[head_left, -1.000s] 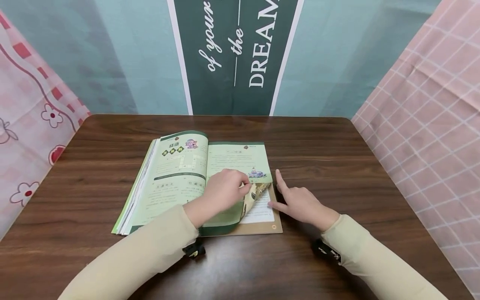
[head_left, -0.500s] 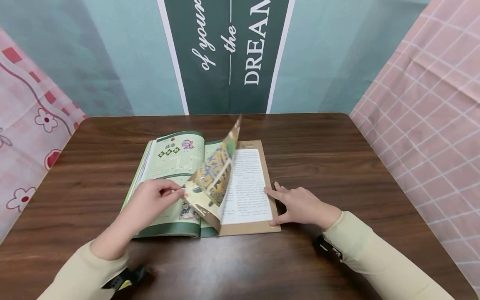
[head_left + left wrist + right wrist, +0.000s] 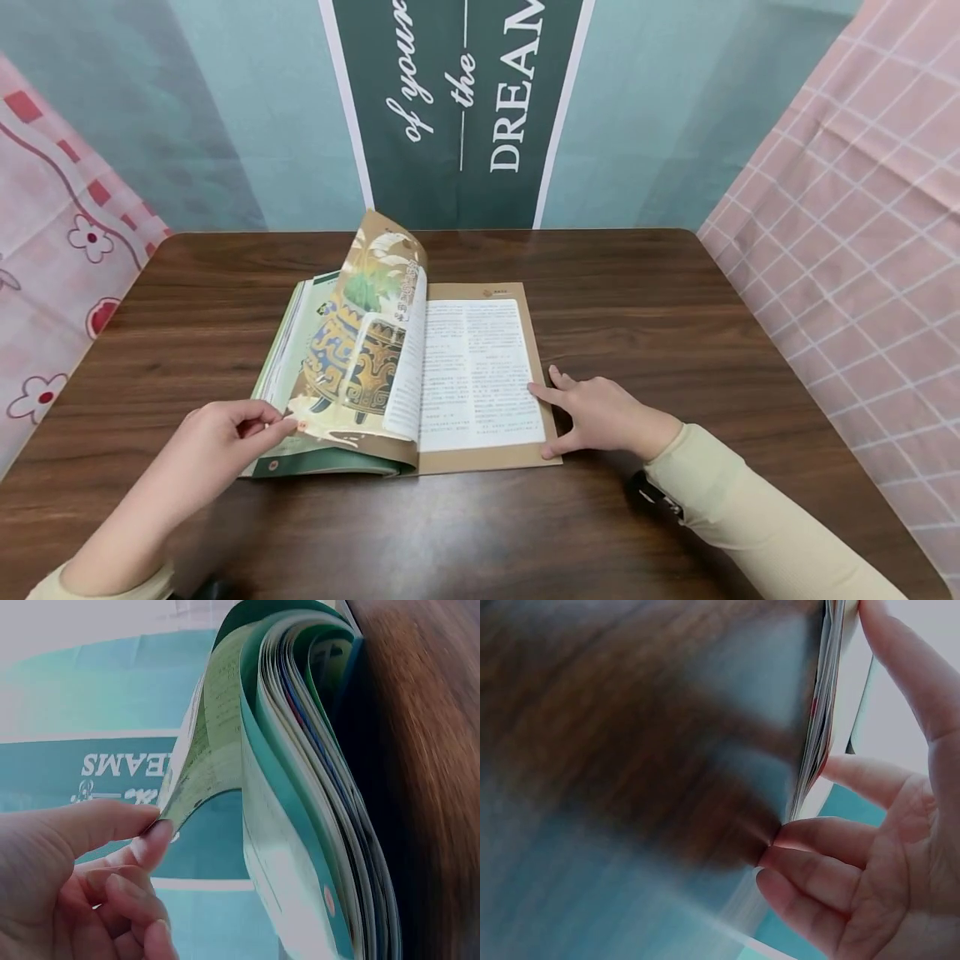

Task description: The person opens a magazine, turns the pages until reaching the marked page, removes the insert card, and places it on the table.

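An open magazine [image 3: 480, 375] lies on the wooden table. My left hand [image 3: 225, 442] pinches the lower corner of one page [image 3: 352, 350], between thumb and forefinger. That page, printed with a patterned bronze vessel, is curled over the left half, its top corner raised. In the left wrist view the pinched page [image 3: 217, 742] bows away from the thick stack of pages [image 3: 300, 787]. My right hand [image 3: 600, 412] rests at the magazine's right edge, fingers spread, thumb and fingertip on the brown margin. The right wrist view shows its fingers [image 3: 825, 844] along the page edges [image 3: 817, 712].
The dark wooden table [image 3: 630, 292] extends around the magazine on all sides. Behind it hangs a teal cloth [image 3: 637, 108] with a dark lettered band. Pink patterned cloth [image 3: 67, 250] stands at the left and pink checked cloth [image 3: 847, 208] at the right.
My left hand has carried the page from the right side over to the left, uncovering a brown-bordered text page. My right hand has shifted slightly and spread its fingers on the right margin.
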Available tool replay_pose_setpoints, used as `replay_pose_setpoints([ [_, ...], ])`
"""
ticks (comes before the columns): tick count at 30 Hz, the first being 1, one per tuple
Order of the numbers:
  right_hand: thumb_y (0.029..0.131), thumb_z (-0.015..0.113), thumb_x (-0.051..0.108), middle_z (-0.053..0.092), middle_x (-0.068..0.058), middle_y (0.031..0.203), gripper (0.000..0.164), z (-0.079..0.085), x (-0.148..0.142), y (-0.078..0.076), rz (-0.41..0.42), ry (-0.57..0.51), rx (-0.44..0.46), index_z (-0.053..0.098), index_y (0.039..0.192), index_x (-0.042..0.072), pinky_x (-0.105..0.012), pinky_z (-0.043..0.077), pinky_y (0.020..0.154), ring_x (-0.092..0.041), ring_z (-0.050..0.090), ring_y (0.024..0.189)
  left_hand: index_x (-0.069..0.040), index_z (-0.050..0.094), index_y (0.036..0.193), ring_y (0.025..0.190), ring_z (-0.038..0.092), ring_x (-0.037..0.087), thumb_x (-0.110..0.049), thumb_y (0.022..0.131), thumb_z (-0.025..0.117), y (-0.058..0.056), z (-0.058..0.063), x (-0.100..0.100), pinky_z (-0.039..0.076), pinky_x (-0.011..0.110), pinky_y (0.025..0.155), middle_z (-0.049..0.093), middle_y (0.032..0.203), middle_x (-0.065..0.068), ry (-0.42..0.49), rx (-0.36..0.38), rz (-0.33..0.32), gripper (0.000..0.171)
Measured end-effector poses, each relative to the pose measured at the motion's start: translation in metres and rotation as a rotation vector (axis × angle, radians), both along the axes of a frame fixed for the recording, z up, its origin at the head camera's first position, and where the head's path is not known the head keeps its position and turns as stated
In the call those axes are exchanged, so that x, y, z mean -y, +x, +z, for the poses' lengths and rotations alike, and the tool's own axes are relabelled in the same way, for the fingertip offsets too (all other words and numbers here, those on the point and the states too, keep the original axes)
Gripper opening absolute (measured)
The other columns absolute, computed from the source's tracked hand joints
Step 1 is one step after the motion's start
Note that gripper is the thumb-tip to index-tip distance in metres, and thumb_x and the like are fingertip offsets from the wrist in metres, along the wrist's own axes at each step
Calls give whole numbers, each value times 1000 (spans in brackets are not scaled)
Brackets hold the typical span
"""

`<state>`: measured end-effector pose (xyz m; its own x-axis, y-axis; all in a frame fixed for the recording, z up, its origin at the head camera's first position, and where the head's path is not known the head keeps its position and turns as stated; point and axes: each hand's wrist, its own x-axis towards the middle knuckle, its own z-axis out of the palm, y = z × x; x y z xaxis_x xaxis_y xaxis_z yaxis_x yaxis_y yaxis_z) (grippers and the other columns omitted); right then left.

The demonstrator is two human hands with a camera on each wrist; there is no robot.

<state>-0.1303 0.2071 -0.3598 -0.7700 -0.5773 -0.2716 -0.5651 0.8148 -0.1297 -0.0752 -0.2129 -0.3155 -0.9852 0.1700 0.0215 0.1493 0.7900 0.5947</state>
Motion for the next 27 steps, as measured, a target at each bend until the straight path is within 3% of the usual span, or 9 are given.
replay_pose_setpoints([
  [9,69,68,64,40,-31,135,88,0,0,2,-3,14,4,47,137,13,-33,45,55,-14,40,40,-21,58,63,50,28,2,-26,86,68,8,-9,22,25,24,48,30,51,-11,-98,15,4,25],
  [17,68,66,67,43,-31,132,88,-3,3,2,33,7,-46,50,136,12,-33,45,54,-13,38,38,-21,52,62,50,31,10,-36,91,59,14,-14,40,24,29,47,36,53,-6,-254,125,42,32],
  [27,68,66,68,42,-32,132,89,-2,3,2,19,19,-38,50,135,13,-35,48,59,-15,45,43,-20,50,63,55,36,13,-37,91,57,12,-18,49,26,31,49,38,58,-3,-304,193,27,34],
])
